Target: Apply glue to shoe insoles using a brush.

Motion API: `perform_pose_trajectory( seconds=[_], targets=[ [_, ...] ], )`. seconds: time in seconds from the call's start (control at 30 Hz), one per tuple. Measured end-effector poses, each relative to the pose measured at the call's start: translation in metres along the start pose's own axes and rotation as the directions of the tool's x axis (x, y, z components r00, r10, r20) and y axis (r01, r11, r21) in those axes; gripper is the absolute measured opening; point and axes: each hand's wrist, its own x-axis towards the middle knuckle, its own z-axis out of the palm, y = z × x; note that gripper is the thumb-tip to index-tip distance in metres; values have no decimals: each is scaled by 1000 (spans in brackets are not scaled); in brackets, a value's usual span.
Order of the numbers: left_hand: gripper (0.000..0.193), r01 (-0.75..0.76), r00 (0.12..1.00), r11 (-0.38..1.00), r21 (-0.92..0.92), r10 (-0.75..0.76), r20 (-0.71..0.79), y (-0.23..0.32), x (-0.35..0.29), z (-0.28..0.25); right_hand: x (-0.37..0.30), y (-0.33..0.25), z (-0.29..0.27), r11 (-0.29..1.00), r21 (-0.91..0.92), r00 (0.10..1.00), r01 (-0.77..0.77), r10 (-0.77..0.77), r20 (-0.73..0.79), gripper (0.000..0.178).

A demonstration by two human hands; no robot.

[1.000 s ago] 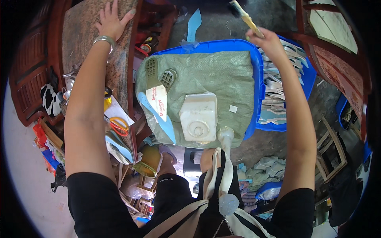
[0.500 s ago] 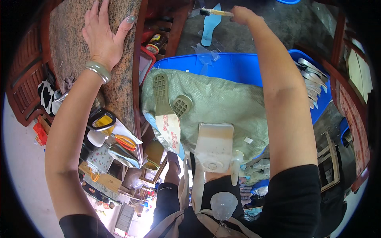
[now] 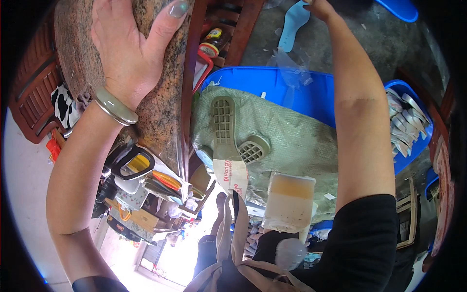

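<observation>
My left hand (image 3: 129,53) lies with spread fingers on the speckled stone tabletop (image 3: 168,97), a pale bangle (image 3: 116,106) round its wrist. My right hand (image 3: 322,9) is stretched far forward to the picture's upper edge, which cuts it off. Its fingers are closed on a brush, almost wholly out of the picture. Beside those fingers is a light-blue insole (image 3: 293,27) over the floor; whether they touch it I cannot tell. Nearer me, two olive shoe soles with grid undersides, one long (image 3: 224,121) and one partly covered (image 3: 255,150), rest on a pale green woven sack (image 3: 292,131).
A translucent container (image 3: 290,204) with an amber band stands near my lap. Printed paper (image 3: 231,174) covers one end of the long sole. Under the sack is a blue tub (image 3: 311,80); another tub (image 3: 413,146) with pale shoe parts is at right. Scissors (image 3: 166,180) lie at left.
My view has shifted, so the table, soles and container appear farther right. My right hand has gone toward the upper edge, and its brush has nearly left the picture.
</observation>
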Motion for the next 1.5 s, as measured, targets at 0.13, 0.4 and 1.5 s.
perform_pose_trajectory(
  seconds=[0.13, 0.4, 1.5],
  targets=[
    [83, -45, 999, 998, -40, 45, -13, -3, -3, 2, 8, 18, 28, 994, -3, 992, -105, 105, 67, 37],
    [83, -32, 999, 999, -17, 32, -4, -4, -4, -3, 1, -4, 8, 995, -98, 996, -18, 26, 84, 34],
    [38, -112, 953, 526, -843, -183, -241, 60, -174, -108, -526, -364, -432, 525, 725, 831, 446, 57, -553, 45]
  ],
)
